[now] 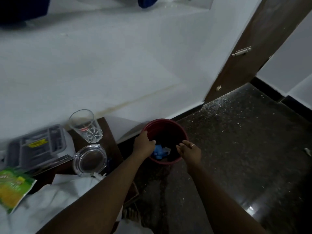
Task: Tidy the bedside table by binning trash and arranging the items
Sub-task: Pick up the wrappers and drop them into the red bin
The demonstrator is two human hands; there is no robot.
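A dark red bin (179, 127) stands on the floor just right of the wooden bedside table (108, 134). Blue and white crumpled trash (159, 152) lies inside it. My left hand (143, 144) hovers over the bin's left rim with its fingers loosely bent and nothing in them. My right hand (190, 150), with a ring on it, hangs over the bin's right side, fingers apart and empty. On the table stand a clear drinking glass (86, 127) and a glass ashtray (90, 159). A green and yellow packet (11, 188) lies at the left edge.
A grey plastic tray (37, 146) sits at the table's back left. White paper or cloth (67, 191) covers its front. A white wall runs behind. A brown door frame (249, 53) stands at right above the dark speckled floor (236, 141).
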